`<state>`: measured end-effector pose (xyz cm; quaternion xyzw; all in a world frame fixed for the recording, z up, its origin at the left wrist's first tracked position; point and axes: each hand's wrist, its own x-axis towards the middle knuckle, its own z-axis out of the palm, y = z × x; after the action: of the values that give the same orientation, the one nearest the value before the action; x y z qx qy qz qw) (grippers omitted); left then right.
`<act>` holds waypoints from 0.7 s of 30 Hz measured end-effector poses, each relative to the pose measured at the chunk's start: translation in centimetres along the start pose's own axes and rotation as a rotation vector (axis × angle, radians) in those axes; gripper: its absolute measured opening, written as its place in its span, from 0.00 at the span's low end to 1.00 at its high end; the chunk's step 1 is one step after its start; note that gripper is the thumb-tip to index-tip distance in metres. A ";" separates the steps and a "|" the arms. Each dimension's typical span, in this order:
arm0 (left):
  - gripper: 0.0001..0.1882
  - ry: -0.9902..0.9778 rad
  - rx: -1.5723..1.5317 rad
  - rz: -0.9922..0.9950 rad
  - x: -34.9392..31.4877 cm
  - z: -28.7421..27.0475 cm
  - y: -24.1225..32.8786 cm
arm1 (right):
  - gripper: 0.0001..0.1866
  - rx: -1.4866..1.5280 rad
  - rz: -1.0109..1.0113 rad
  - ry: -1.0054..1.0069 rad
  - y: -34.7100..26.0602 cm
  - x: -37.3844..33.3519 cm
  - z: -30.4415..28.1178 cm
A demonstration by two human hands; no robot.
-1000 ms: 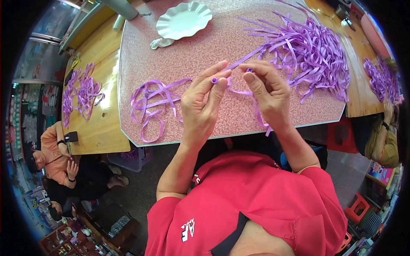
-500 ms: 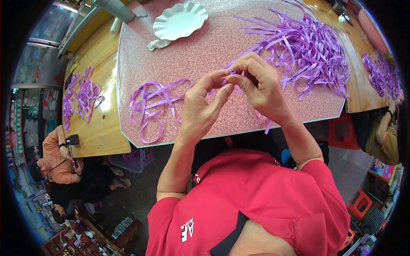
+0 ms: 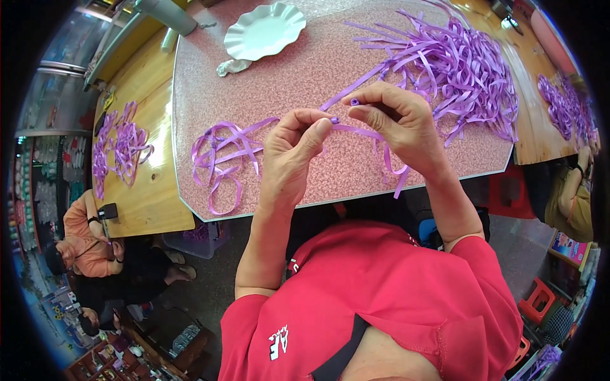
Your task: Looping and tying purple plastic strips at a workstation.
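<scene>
Above the front part of the pink speckled tabletop (image 3: 318, 76), my left hand (image 3: 293, 149) pinches a purple ribbon (image 3: 357, 131) near a small dark purple piece (image 3: 334, 120) at its thumb tip. My right hand (image 3: 403, 124) grips a short purple tube-like piece (image 3: 354, 101), its round open end facing up. From the left pinch the ribbon runs rightward below my right fingers. Behind my right hand, another ribbon length slants up into a large tangled heap of purple ribbons (image 3: 467, 70). A smaller looped bunch of ribbon (image 3: 219, 155) lies left of my left hand.
A white scalloped plate (image 3: 265, 32) rests at the back, beside a crumpled white thing (image 3: 233, 67). More purple ribbons (image 3: 121, 146) lie on the wooden table at left, others (image 3: 562, 108) at far right. A person in orange (image 3: 95, 244) sits at left; another person (image 3: 572, 197) sits at right.
My hands have drawn apart, the right one moving right and the left slightly left. A stretch of ribbon and two separate small purple pieces now show between them.
</scene>
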<state>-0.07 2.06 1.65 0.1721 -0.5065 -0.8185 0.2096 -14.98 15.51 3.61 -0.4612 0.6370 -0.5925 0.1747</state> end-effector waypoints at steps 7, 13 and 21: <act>0.09 -0.042 -0.205 -0.026 0.2 -0.2 -0.2 | 0.15 -0.165 -0.163 0.016 -0.3 0.0 0.5; 0.08 -0.053 -0.275 -0.023 0.3 -0.2 -0.7 | 0.15 -0.105 -0.189 0.018 0.2 0.1 1.4; 0.08 -0.055 -0.231 -0.010 0.2 -0.4 -0.8 | 0.13 -0.129 -0.213 -0.022 0.2 0.1 1.3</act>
<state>-0.16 1.98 0.69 0.1270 -0.4132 -0.8770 0.2099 -14.12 14.62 3.13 -0.5427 0.6193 -0.5606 0.0878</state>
